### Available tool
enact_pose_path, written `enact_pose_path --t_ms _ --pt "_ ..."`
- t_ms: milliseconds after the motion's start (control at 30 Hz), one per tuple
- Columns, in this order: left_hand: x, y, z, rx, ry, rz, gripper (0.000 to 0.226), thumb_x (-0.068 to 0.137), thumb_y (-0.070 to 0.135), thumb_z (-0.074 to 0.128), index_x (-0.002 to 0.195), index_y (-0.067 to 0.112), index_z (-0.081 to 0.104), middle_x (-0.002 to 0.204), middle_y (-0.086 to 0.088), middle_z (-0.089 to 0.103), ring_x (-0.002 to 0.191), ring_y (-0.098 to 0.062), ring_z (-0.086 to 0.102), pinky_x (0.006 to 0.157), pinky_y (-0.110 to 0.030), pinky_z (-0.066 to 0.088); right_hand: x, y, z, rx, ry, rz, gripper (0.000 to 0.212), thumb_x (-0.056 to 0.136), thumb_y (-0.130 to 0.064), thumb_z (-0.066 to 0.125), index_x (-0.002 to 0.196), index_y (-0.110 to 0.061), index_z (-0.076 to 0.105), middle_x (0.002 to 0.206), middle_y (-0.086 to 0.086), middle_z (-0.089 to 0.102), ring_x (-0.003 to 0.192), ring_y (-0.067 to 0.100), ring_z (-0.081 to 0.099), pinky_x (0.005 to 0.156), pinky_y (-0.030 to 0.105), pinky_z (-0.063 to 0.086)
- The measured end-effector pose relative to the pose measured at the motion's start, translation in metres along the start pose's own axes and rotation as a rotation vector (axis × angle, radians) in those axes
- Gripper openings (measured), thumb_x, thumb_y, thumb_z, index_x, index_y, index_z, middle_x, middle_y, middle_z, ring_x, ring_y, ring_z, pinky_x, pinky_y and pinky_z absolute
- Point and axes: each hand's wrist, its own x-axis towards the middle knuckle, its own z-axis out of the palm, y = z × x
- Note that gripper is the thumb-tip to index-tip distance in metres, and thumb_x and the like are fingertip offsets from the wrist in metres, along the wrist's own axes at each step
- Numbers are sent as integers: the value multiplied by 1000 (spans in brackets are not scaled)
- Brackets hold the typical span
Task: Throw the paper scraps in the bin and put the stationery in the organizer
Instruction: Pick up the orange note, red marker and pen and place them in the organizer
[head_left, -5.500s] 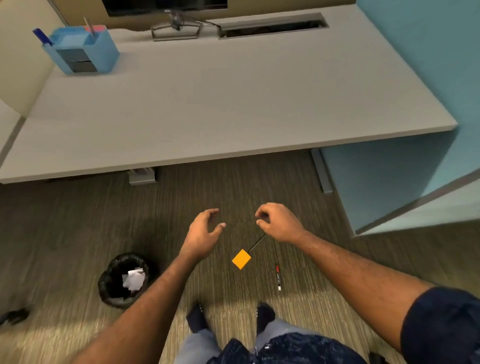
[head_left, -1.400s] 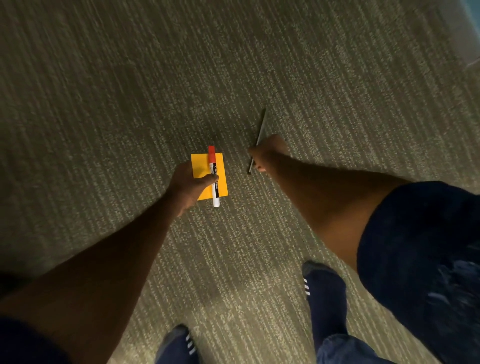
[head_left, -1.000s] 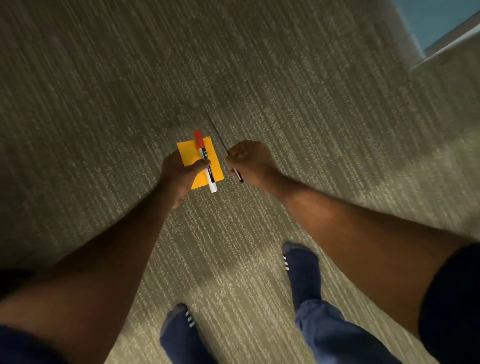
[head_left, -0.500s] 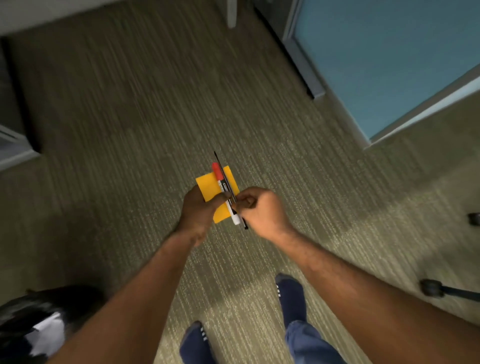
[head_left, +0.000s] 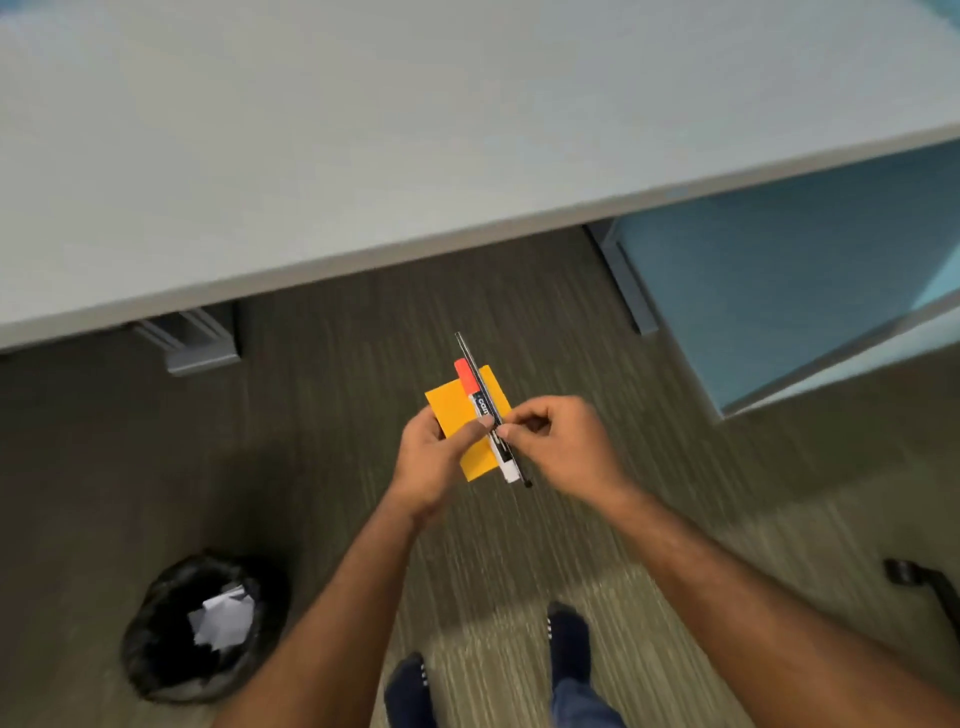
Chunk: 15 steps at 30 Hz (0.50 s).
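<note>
My left hand (head_left: 434, 460) holds an orange sticky-note pad (head_left: 457, 410) with a red-capped white marker (head_left: 480, 410) pinned on top by the thumb. A thin black pen (head_left: 475, 364) lies alongside the marker, and my right hand (head_left: 563, 444) pinches it against the bundle. Both hands are at waist height above the carpet, in front of the desk edge. The black bin (head_left: 200, 626) stands on the floor at lower left with crumpled white paper scraps (head_left: 223, 618) inside. The organizer is out of view.
A light grey desk (head_left: 363, 130) fills the upper half. Its metal leg (head_left: 202, 340) stands at left, a blue partition panel (head_left: 779, 280) at right. A dark chair caster (head_left: 906, 574) shows at the right edge. My feet are below on the carpet.
I have stood up from the floor; the view rose and the desk came into sight. My right hand brought the black pen over to the marker and pad held in the left hand.
</note>
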Motion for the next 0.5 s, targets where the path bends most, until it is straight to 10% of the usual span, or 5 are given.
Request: enact_pose_path --t_ms 200,500 --pt "-43 82 -5 26 65 33 22 86 5 66 107 6 64 106 -17 73 99 -35 69 87 -48 55 -5 -87 -33 34 -146 -24 10 76 -30 79 78 -23 71 75 -4 70 72 10 67 67 28 57" --pt "-91 172 -17 40 163 119 20 84 16 68 103 12 63 95 -3 75 84 -15 73 63 -21 55 4 -181 -61 195 -369 -54 32 71 -25 83 93 -24 60 83 -2 60 72 6 59 57 15 48"
